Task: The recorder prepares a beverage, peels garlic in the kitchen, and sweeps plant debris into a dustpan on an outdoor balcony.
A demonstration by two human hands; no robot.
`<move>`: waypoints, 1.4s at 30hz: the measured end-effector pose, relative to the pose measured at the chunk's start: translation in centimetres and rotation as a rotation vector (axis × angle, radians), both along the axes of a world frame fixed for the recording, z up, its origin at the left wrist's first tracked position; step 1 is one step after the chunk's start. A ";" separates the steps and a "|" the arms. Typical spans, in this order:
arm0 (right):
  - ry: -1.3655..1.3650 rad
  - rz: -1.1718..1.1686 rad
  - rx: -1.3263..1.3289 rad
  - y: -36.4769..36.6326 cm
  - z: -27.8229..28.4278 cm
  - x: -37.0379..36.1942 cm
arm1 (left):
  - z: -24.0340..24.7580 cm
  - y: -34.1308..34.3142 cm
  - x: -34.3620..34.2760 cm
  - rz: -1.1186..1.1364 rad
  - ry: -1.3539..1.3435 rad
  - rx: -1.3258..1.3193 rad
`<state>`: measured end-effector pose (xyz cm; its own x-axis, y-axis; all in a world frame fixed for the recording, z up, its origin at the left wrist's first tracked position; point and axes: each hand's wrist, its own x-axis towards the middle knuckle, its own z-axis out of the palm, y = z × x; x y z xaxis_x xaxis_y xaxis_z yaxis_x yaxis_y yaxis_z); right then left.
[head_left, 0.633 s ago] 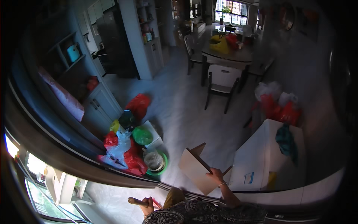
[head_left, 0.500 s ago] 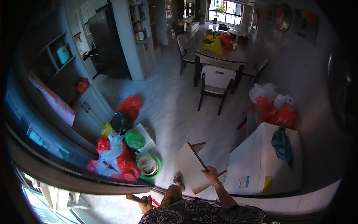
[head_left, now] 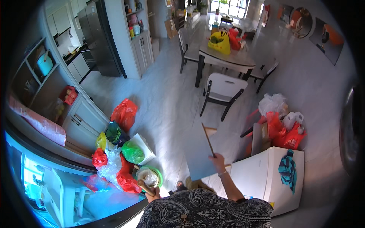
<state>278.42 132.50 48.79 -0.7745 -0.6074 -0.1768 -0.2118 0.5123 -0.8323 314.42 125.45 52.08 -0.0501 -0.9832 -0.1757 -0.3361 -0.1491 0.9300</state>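
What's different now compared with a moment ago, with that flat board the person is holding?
The flat board in the right hand has swung from lying broad and tilted to standing more upright, nearly edge-on. The left hand still grips a brown wooden handle. The coloured bags and white cabinet stayed put.

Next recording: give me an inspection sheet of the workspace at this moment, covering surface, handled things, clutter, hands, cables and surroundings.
Surface: pale tiled floor, seen from high above.
Handled things: flat board, raised on edge; brown wooden handle, its far end hidden.
Clutter: red, green and yellow bags heaped on the floor; more bags behind the white appliance; a teal cloth lies on it.
Hands: right hand grips the board's edge; left hand is closed on the handle.
Cables: nothing seen.
Surroundings: dining table with chairs, dark fridge, shelving.
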 end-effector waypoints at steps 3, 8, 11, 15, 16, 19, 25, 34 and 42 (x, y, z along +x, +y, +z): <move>-0.062 -0.034 -0.059 -5.5 -0.4 -3.4 | -2.8 -4.4 -1.8 -0.076 0.007 -0.181; -0.368 -0.146 -0.186 -14.3 0.6 -9.0 | -0.6 -12.1 -9.7 -0.024 -0.167 -0.102; -0.569 -0.197 -0.309 -19.4 -1.1 -12.7 | -3.6 -17.6 -12.5 0.020 -0.367 -0.212; -0.708 -0.211 -0.431 -28.5 -0.6 -18.2 | -7.7 -26.1 -14.8 0.048 -0.156 -0.055; -0.763 -0.244 -0.462 -30.1 -1.2 -20.1 | -6.3 -27.9 -17.1 0.159 -0.085 -0.015; -0.927 -0.302 -0.480 -36.0 0.1 -24.3 | -1.8 -33.4 -21.9 0.172 0.071 0.077; -0.987 -0.432 -0.632 -47.4 -1.2 -31.7 | 1.1 -42.9 -29.9 0.151 0.075 0.004; -1.364 -0.569 -1.057 -61.5 -6.2 -41.5 | -1.8 -64.3 -40.4 -0.014 0.191 0.101; -1.389 -0.942 -1.125 -66.7 -5.7 -49.6 | -0.9 -78.4 -51.8 -0.272 0.259 0.065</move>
